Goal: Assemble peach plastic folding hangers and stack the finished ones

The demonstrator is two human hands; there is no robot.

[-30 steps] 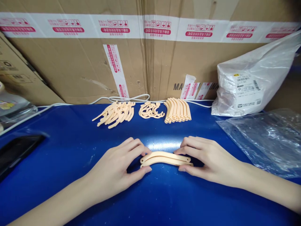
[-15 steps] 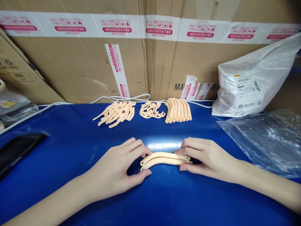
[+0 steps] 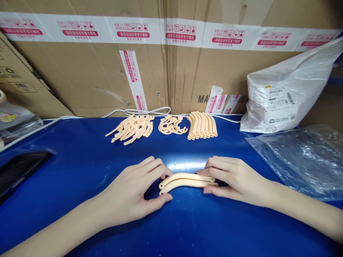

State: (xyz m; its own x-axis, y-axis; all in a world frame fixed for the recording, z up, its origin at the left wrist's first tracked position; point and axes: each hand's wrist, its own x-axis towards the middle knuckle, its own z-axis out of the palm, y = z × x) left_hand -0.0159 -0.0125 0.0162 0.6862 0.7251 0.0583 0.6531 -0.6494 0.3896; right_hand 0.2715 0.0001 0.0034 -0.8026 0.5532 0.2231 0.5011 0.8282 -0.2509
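Note:
Two curved beige plastic strips with small holes at their ends lie side by side on the blue work surface in front of me. My left hand is curled round their left end, index finger at the far edge and thumb at the near one. Around the right end, my right hand grips in the same way, thumb on the near side. Whether the strips are joined I cannot tell.
Behind the hands sit a loose pile of thin beige pieces, several small hooked pieces and a row of curved strips. A white cable runs along the cardboard. Plastic bags lie right, a phone left.
The view has shifted very slightly. Both hands and the two strips stay in the same places on the surface.

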